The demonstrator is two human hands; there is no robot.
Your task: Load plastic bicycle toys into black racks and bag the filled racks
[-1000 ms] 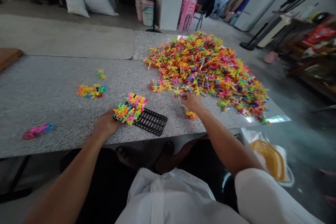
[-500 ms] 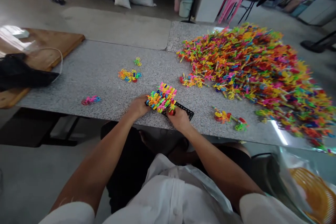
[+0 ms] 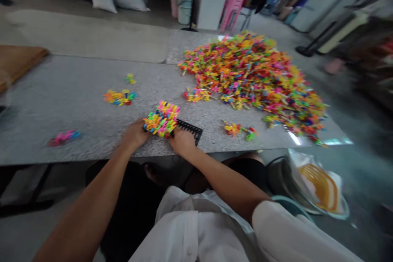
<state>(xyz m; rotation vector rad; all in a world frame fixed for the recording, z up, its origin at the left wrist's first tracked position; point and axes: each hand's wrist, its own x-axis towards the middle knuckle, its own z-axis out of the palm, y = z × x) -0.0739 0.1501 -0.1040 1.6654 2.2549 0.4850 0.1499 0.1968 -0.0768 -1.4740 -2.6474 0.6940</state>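
A black plastic grid rack [image 3: 190,129] lies near the front edge of the grey granite table [image 3: 61,102]. Its left part is packed with bright multicoloured plastic pieces [image 3: 162,118]. My left hand [image 3: 134,133] grips the rack's left end beside those pieces. My right hand [image 3: 182,141] presses against the front of the rack, fingers at the coloured pieces; what it pinches is hidden. A big heap of the same coloured pieces [image 3: 254,73] covers the table's right side.
Small clusters of pieces lie at the left [image 3: 119,97], far left [image 3: 63,136] and right of the rack [image 3: 239,129]. A wooden board [image 3: 15,60] sits at the far left. A yellow basket [image 3: 321,188] stands on the floor at right. The picture is blurred.
My right hand came back from the heap's edge to the rack a second ago and stays there. The left hand has kept hold of the rack. The camera swung left, then right.
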